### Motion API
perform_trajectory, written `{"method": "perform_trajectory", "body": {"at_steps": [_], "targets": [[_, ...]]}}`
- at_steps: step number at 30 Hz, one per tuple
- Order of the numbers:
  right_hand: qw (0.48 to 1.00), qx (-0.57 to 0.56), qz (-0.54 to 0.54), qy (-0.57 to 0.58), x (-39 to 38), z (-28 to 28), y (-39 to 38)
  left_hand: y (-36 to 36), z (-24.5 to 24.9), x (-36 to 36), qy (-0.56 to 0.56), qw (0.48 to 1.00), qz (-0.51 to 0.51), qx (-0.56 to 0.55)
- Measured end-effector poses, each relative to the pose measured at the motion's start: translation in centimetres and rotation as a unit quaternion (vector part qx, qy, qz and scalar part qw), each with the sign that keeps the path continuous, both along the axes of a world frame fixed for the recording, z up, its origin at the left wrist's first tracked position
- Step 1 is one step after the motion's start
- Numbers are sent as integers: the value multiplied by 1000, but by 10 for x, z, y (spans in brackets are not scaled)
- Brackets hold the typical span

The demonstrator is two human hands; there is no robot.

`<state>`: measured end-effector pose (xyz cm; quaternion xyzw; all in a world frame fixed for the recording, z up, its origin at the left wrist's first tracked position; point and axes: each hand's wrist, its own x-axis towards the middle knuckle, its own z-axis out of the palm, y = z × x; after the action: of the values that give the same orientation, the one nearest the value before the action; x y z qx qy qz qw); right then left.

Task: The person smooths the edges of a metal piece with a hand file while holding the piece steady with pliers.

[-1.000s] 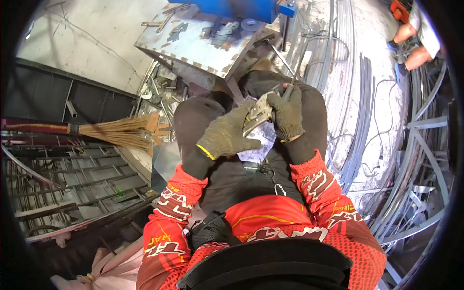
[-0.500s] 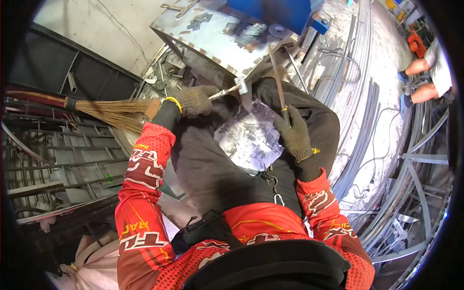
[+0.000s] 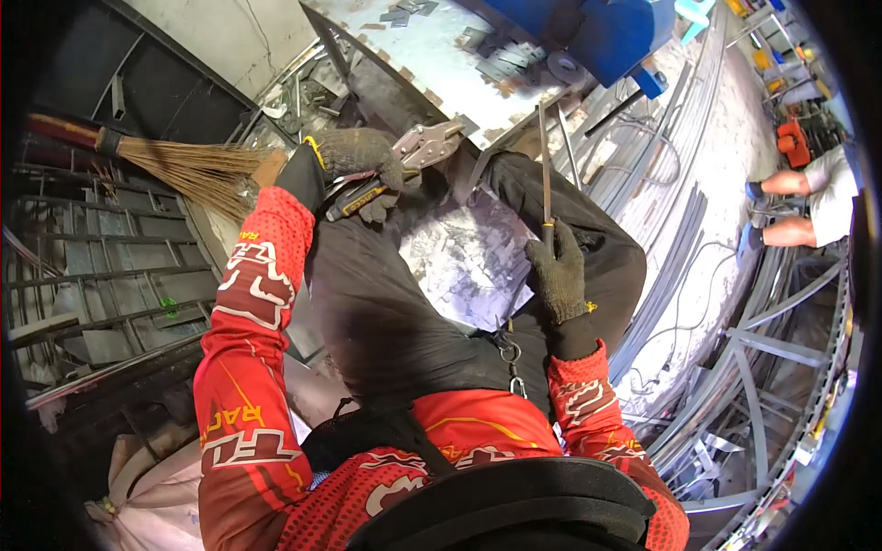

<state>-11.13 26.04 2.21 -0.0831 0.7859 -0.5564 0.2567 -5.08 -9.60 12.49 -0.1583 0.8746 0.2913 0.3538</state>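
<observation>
My left hand (image 3: 360,158), in a grey-green work glove, is closed around a pair of locking pliers (image 3: 428,145). Their metal jaws point right, toward the worktable's corner, and a yellow-and-black handle shows below my fingers. In my right hand (image 3: 559,275), gloved the same way, is a long flat file (image 3: 547,179). Its handle lies in my palm and its blade points up past the table corner. Both hands are over my thighs, clear of each other. Between my legs lies a pale, dust-covered patch of floor (image 3: 464,262).
A metal worktable (image 3: 404,46) with small flat metal pieces and a blue machine (image 3: 606,37) stands ahead. A straw broom (image 3: 184,156) is at left, near a metal frame rack (image 3: 119,266). Long metal bars (image 3: 675,230) lie right. Another person's legs (image 3: 785,207) show far right.
My left hand has turned, so the pliers now show their side and yellow-and-black handle. My right hand has lowered slightly, with the file more upright. The view has shifted a little.
</observation>
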Motion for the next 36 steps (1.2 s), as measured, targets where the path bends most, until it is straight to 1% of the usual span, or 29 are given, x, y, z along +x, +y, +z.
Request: {"method": "perform_trajectory", "body": {"at_steps": [2,3,5,6,7,8,9,10,11,13,14,15,16,19,21,25,27,28,30,33,35,36], "targets": [[1000,8,-8,-13,-1,-2,-1,-5,-9,-2,13,1000,-13,-13],[1000,9,-9,-13,-1,-6,1,2,-9,-1,46,999,-21,-21],[995,22,28,92,2,-16,5,14,-7,2,43,999,-6,2],[995,24,25,91,3,-10,4,18,-7,2,41,999,9,23],[993,46,47,94,7,3,2,22,-10,0,55,998,-32,-10],[991,68,68,97,9,9,2,23,-11,-3,54,998,-36,-7],[985,66,82,135,10,10,3,23,-9,-6,73,993,-87,-40],[985,69,79,134,12,13,3,22,-10,-8,91,983,-139,-74],[988,71,74,120,15,19,3,21,-12,-11,90,983,-141,-71],[989,71,68,106,18,31,-2,15,-14,-15,102,984,-117,-87],[986,64,78,134,20,34,-3,11,-17,-14,102,984,-120,-87],[981,59,87,161,21,34,-3,6,-22,-11,129,982,-107,-86],[981,62,86,160,22,32,-3,5,-27,-9,155,980,-92,-84],[977,52,100,180,21,26,-9,1,-40,-10,165,977,-95,-93],[975,78,113,176,21,25,-14,2,-43,-14,163,979,-93,-83],[981,55,101,157,25,25,-21,5,-51,-23,160,979,-106,-76],[972,45,110,202,26,22,-20,5,-54,-24,159,979,-108,-73],[972,45,111,203,27,23,-19,4,-53,-24,159,981,-96,-61],[971,103,100,191,28,24,-18,3,-52,-23,159,982,-85,-50],[972,113,97,181,30,25,-15,-2,-51,-20,162,981,-94,-49],[970,92,99,201,31,24,-15,-5,-49,-20,93,995,-29,-13],[967,71,103,221,31,23,-15,-7,-52,-21,92,995,-30,-14]]}}
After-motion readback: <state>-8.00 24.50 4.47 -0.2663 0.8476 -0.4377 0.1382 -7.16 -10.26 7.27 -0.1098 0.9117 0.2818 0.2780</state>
